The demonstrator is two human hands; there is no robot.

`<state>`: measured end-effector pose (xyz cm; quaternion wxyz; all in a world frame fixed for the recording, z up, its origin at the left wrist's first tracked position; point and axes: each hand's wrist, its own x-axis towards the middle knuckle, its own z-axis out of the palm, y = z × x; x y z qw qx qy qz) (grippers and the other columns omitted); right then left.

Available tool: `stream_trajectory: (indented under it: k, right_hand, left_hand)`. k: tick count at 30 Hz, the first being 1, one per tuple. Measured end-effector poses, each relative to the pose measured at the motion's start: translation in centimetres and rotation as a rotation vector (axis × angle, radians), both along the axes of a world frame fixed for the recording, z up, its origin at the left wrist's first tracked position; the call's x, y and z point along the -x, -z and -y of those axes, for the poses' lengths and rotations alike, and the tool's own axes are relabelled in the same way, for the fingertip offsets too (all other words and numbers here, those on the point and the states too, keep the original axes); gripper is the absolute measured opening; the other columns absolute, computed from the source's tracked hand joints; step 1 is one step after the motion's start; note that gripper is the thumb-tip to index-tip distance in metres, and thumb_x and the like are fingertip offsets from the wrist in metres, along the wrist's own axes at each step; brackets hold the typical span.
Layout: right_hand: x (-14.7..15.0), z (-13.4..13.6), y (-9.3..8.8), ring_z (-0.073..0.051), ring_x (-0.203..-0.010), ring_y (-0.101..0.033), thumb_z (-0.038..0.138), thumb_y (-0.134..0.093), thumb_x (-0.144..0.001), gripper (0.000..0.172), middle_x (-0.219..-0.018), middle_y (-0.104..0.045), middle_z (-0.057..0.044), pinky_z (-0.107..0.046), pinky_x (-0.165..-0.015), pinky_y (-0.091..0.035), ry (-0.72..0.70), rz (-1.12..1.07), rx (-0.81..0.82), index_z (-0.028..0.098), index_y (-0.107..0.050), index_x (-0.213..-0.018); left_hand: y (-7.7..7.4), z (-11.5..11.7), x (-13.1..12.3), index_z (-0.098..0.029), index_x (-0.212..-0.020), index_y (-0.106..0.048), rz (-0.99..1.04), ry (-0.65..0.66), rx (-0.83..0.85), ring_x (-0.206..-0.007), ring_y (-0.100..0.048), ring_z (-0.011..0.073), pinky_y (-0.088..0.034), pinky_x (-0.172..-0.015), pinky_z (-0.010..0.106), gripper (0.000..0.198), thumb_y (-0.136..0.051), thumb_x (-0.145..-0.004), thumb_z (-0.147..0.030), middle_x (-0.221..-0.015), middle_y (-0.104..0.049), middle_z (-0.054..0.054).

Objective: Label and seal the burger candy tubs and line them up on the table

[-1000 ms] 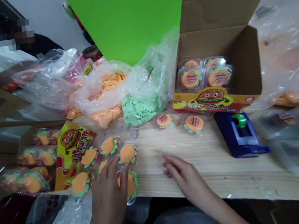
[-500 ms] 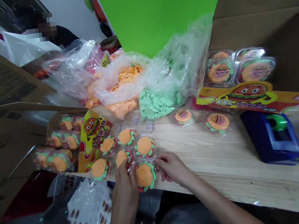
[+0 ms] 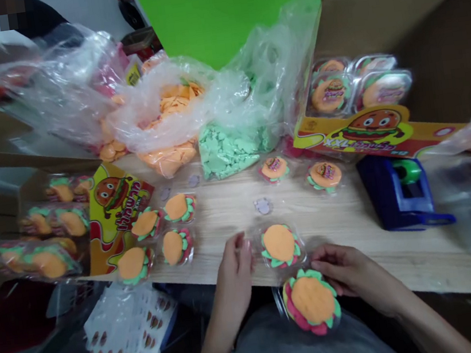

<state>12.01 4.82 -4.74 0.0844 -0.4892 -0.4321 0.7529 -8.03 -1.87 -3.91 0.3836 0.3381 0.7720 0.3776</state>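
My right hand [image 3: 347, 271] grips the edge of a burger-shaped orange, green and pink toy in a clear pack [image 3: 311, 302], which juts past the table's front edge. My left hand [image 3: 234, 269] rests at that edge, holding nothing, beside a second packed burger toy [image 3: 279, 246]. Farther left, several more packed burgers [image 3: 173, 247] lie on the pale wooden table [image 3: 347, 231]. A printed card with a cartoon burger [image 3: 114, 215] lies next to them.
Clear bags of orange pieces [image 3: 165, 102] and green pieces [image 3: 225, 150] stand behind the burgers. A cardboard display box [image 3: 351, 132] holds more packs at the back right. A blue tape dispenser [image 3: 398, 192] sits right. A sticker sheet [image 3: 130, 335] lies below the left edge.
The large burger pack has moved right from between my hands and now juts past the table edge in my right hand. My hands have moved apart, and the view has shifted.
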Motion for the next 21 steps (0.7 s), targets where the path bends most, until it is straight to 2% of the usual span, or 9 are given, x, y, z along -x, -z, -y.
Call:
stream_trajectory:
  k: [1, 3, 5, 9, 12, 17, 21]
  right_hand:
    - [-0.6, 0.3, 0.0, -0.002, -0.039, -0.03, 0.048, -0.062, -0.071, 0.034, -0.053, -0.043, 0.008, -0.017, -0.039, -0.02, 0.005, 0.005, 0.006, 0.015, -0.056, -0.076]
    - [-1.1, 0.8, -0.1, -0.002, -0.039, -0.031, 0.044, -0.063, -0.072, 0.031, -0.054, -0.046, 0.007, -0.017, -0.04, -0.022, 0.015, 0.008, -0.009, 0.014, -0.06, -0.08]
    - [-0.9, 1.0, 0.0, -0.003, -0.039, -0.032, 0.04, -0.063, -0.072, 0.027, -0.052, -0.046, 0.007, -0.018, -0.04, -0.023, 0.026, 0.009, -0.041, 0.013, -0.063, -0.078]
    - [-0.2, 1.1, 0.1, -0.004, -0.039, -0.033, 0.033, -0.063, -0.071, 0.019, -0.047, -0.042, 0.008, -0.019, -0.04, -0.026, 0.077, 0.014, -0.096, 0.015, -0.062, -0.069]
    - [-0.3, 1.1, 0.1, -0.004, -0.039, -0.034, 0.031, -0.06, -0.071, 0.016, -0.049, -0.044, 0.007, -0.018, -0.039, -0.027, 0.111, 0.027, -0.118, 0.015, -0.06, -0.068]
    - [-1.6, 0.6, 0.0, -0.004, -0.039, -0.036, 0.033, -0.058, -0.072, 0.019, -0.051, -0.045, 0.007, -0.018, -0.039, -0.028, 0.116, 0.062, -0.146, 0.014, -0.06, -0.071]
    - [-2.9, -0.6, 0.0, -0.005, -0.04, -0.036, 0.038, -0.057, -0.072, 0.025, -0.051, -0.046, 0.006, -0.018, -0.038, -0.029, 0.156, 0.133, -0.21, 0.013, -0.06, -0.073]
  left_hand:
    - [0.6, -1.5, 0.1, -0.016, -0.108, -0.051, -0.016, 0.009, -0.018, -0.057, -0.057, 0.0152, -0.047, -0.055, 0.028, 0.036, -0.04, -0.087, -0.043, -0.077, -0.06, 0.003]
    - [1.5, -4.3, -0.1, -0.018, -0.094, -0.058, -0.071, 0.039, -0.064, -0.059, -0.055, 0.0152, -0.045, -0.059, 0.027, 0.028, -0.053, -0.08, -0.041, -0.073, -0.058, 0.001]
    - [1.6, -6.2, -0.7, -0.02, -0.081, -0.06, -0.138, 0.039, -0.122, -0.062, -0.054, 0.0156, -0.043, -0.064, 0.027, 0.017, -0.06, -0.075, -0.036, -0.068, -0.056, -0.001]
    - [0.8, -7.1, -2.1, -0.022, -0.087, -0.057, -0.172, -0.004, -0.252, -0.07, -0.057, 0.0158, -0.043, -0.071, 0.027, 0.013, -0.055, -0.079, -0.032, -0.073, -0.058, 0.0]
    - [0.4, -6.9, -2.0, -0.021, -0.089, -0.051, -0.104, -0.054, -0.334, -0.065, -0.059, 0.0132, -0.046, -0.066, 0.024, 0.015, -0.048, -0.083, -0.034, -0.068, -0.059, -0.002]
    - [1.0, -8.0, 1.6, -0.02, -0.087, -0.042, -0.103, -0.217, -0.363, -0.046, -0.051, 0.0097, -0.042, -0.05, 0.019, 0.015, -0.042, -0.084, -0.035, -0.053, -0.05, -0.007]
    - [2.1, -9.4, 5.1, -0.017, -0.084, -0.047, -0.187, -0.203, -0.255, -0.039, -0.047, 0.0105, -0.038, -0.041, 0.02, 0.014, -0.046, -0.081, -0.032, -0.05, -0.05, -0.006]
